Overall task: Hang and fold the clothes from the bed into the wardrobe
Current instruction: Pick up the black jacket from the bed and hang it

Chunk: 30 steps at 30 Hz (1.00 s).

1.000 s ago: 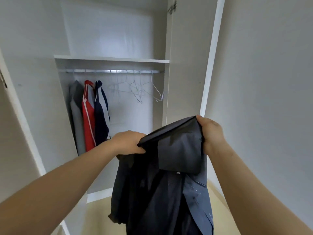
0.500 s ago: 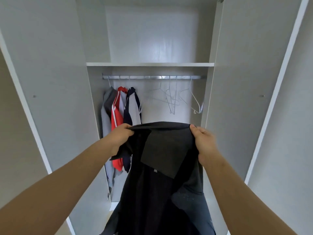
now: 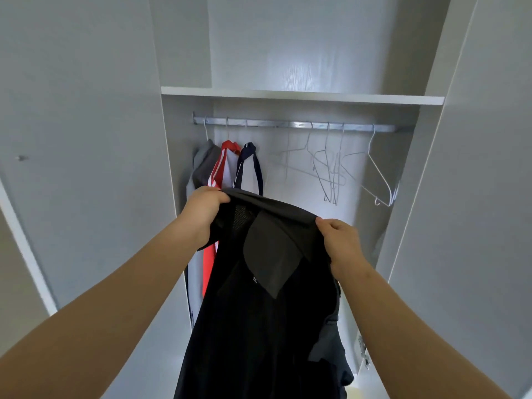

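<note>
"At the left of the wardrobe (image 3: 288, 53), what hangs?"

"Three tops (image 3: 224, 168) on the rail (image 3: 288, 124). Our left hand (image 3: 201, 214) pinches the top edge of the dark shirt (image 3: 259, 312), and our right hand (image 3: 342, 243) pinches its other end. Empty hangers (image 3: 334, 180) hang farther right."

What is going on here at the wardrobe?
A person holds up a dark garment by its top edge, the left hand and the right hand each gripping one side, before the open wardrobe. On the rail, three garments hang at the left and empty wire hangers at the right. No hanger shows in the dark garment.
</note>
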Tool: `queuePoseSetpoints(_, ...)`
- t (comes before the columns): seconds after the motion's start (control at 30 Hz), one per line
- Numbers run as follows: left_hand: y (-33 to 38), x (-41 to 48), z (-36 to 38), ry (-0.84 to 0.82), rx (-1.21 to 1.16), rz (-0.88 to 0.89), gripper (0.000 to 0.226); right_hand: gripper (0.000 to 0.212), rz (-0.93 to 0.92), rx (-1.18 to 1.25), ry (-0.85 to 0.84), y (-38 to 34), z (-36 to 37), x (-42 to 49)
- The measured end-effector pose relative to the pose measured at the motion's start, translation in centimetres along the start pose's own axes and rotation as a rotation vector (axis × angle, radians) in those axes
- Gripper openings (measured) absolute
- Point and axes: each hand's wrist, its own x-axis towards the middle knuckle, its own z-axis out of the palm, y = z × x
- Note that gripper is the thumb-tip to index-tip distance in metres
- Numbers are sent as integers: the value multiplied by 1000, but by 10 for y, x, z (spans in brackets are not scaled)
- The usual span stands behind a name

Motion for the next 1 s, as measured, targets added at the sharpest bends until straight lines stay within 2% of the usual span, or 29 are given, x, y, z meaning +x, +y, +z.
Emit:
queuePoseSetpoints(0.23, 18, 109, -14, 32, -90, 86, 20, 23, 3, 38, 21, -11, 79, 76)
queuePoseSetpoints(0.5, 5, 191, -13, -28, -122, -54, 16, 18, 83, -67, -79, 6, 131, 131)
queuePoseSetpoints(0.6, 2, 211, -9, -55, -78, -53, 17, 15, 130, -51, -71, 8, 141, 151)
queuePoseSetpoints(0.7, 1, 230, -5, -31, -62, -57, 13, 8, 103, -15, -42, 11, 150, 176)
queuePoseSetpoints(0.83, 1, 260, 3, -5, -42, -43, 15, 14, 37, -24, -6, 13, 161, 213)
queuePoseSetpoints(1.0, -3, 293, 13, 53, 30, -66, 10, 27, 14, -65, -136, 12, 193, 270)
